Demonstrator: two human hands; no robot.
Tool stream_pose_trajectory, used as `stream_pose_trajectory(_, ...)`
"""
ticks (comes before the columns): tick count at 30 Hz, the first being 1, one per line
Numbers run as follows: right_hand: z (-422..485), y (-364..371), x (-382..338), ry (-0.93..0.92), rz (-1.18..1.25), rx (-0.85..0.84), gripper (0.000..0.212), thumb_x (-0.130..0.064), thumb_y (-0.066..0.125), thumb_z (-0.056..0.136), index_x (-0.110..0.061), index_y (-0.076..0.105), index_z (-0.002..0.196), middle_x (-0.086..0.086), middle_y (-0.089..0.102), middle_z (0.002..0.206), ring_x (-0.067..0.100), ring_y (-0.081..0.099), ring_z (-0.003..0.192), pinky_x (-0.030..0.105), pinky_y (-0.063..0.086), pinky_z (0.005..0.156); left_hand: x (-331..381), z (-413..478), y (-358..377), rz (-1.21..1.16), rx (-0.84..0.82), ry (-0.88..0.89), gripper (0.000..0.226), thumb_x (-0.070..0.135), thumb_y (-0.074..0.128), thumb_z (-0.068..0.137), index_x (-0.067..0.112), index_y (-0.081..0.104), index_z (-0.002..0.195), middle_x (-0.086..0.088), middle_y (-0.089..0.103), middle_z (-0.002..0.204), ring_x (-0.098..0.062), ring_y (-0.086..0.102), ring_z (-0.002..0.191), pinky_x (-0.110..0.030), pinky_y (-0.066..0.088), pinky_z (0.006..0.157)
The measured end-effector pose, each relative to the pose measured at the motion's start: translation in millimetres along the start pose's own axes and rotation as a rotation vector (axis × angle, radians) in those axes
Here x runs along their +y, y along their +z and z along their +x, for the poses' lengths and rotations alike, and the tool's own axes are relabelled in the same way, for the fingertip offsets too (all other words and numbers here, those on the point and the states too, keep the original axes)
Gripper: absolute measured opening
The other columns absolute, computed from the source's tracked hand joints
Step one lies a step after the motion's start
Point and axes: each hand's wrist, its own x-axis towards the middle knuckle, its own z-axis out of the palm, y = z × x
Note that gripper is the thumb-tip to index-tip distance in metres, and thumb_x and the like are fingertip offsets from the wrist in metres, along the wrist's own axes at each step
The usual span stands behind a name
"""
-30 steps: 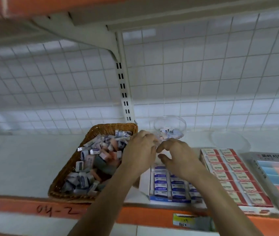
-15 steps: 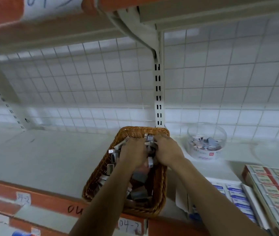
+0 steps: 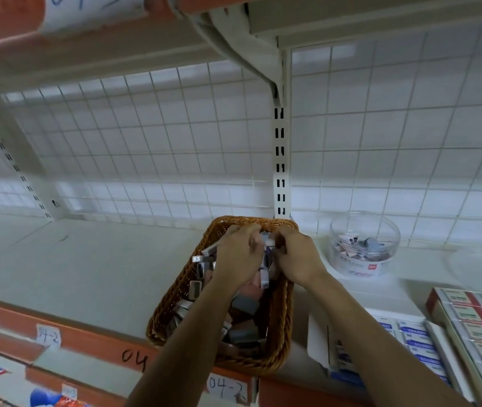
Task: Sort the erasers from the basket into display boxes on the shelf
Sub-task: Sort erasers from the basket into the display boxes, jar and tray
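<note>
You're at the picking step: at the far end of the basket (image 3: 284, 321), your left hand (image 3: 241, 257) and right hand (image 3: 298, 259) curl fingers round several erasers (image 3: 264, 279) (blurred; perhaps 2 or 3). Next, carry them to the matching display boxes (image 3: 416, 337) right of the basket.

Handwritten "04-2" marks a white tag (image 3: 47, 336) and a second tag (image 3: 227, 388); "04" marks the orange shelf edge (image 3: 134, 359)

The oblong woven wicker basket (image 3: 175, 292) is golden brown. The small rectangular erasers (image 3: 244, 304) inside it are grey, pink and white. Right of the basket, the round clear plastic tub (image 3: 364, 230) carries a red-and-white label (image 3: 363, 267). Behind the basket, the wire mesh back panel (image 3: 145, 136) is a white square grid.
</note>
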Motion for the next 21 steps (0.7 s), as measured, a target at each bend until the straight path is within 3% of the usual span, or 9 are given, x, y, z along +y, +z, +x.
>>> stream_pose_trajectory(3,-6,-10,4,0.01,0.19,0.034,0.024,-0.001,0.053,0.085,-0.015,0.055,0.105,-0.006,0.055,0.081,0.011,0.053,0.075,0.013,0.038,0.064,8,-3,1,-0.022,-0.005,0.048,0.039,0.025,0.053,0.094,0.02,0.053,0.132,-0.003,0.058,0.123,-0.012,0.051,0.109,-0.02,0.034,0.089)
stream_pose_trajectory(7,-12,-22,11,0.019,0.311,0.042,0.02,-0.001,0.055,0.087,-0.018,0.054,0.098,-0.01,0.054,0.072,0.007,0.055,0.071,0.003,0.039,0.059,22,-8,-1,-0.093,0.01,0.064,0.041,0.022,0.061,0.09,0.018,0.054,0.13,0.003,0.06,0.12,-0.009,0.056,0.103,-0.023,0.043,0.089)
stream_pose_trajectory(9,-14,-26,14,0.015,0.319,0.032,0.017,-0.005,0.058,0.087,-0.02,0.054,0.094,-0.012,0.055,0.073,0.007,0.056,0.074,0.002,0.039,0.06,25,-9,-3,-0.081,0.007,0.036,0.036,0.021,0.064,0.087,0.018,0.06,0.122,0.004,0.062,0.114,-0.01,0.057,0.102,-0.025,0.044,0.09)
stream_pose_trajectory(11,-15,-30,17,0.014,0.334,0.035,0.017,-0.006,0.06,0.087,-0.021,0.055,0.094,-0.013,0.055,0.073,0.002,0.055,0.073,0.001,0.039,0.061,27,-8,-4,-0.029,-0.002,0.036,0.016,0.023,0.066,0.083,0.025,0.065,0.098,0.01,0.064,0.094,-0.01,0.058,0.092,-0.024,0.042,0.082)
stream_pose_trajectory(12,-16,-31,18,0.015,0.353,0.04,0.017,-0.006,0.059,0.088,-0.021,0.055,0.094,-0.012,0.055,0.073,0.001,0.055,0.072,0.002,0.039,0.062,29,-8,-6,0.003,-0.013,0.044,0.007,0.025,0.066,0.081,0.029,0.061,0.085,0.012,0.061,0.082,-0.009,0.057,0.085,-0.025,0.041,0.076)
stream_pose_trajectory(14,-18,-36,19,0.028,0.405,0.047,0.019,-0.005,0.056,0.089,-0.022,0.056,0.097,-0.008,0.055,0.075,0.007,0.057,0.072,0.009,0.044,0.065,34,-10,-7,0.063,-0.026,0.075,0.016,0.028,0.067,0.08,0.035,0.054,0.075,0.015,0.054,0.074,-0.009,0.054,0.08,-0.024,0.036,0.071)
stream_pose_trajectory(17,-26,-46,21,0.071,0.576,0.015,0.025,-0.001,0.048,0.093,-0.019,0.06,0.105,0.002,0.052,0.078,0.02,0.059,0.072,0.033,0.056,0.073,46,-18,-5,0.082,-0.002,0.119,0.007,0.029,0.065,0.083,0.033,0.059,0.083,0.013,0.053,0.081,-0.01,0.053,0.085,-0.023,0.033,0.071)
stream_pose_trajectory(21,-41,-66,28,0.095,0.772,-0.008,0.036,0.003,0.045,0.093,-0.026,0.065,0.1,0.009,0.055,0.08,0.024,0.063,0.076,0.031,0.058,0.073,74,-29,0,-0.002,0.005,0.207,0.016,0.024,0.064,0.085,0.023,0.068,0.1,0.005,0.063,0.092,-0.01,0.054,0.087,-0.027,0.042,0.079)
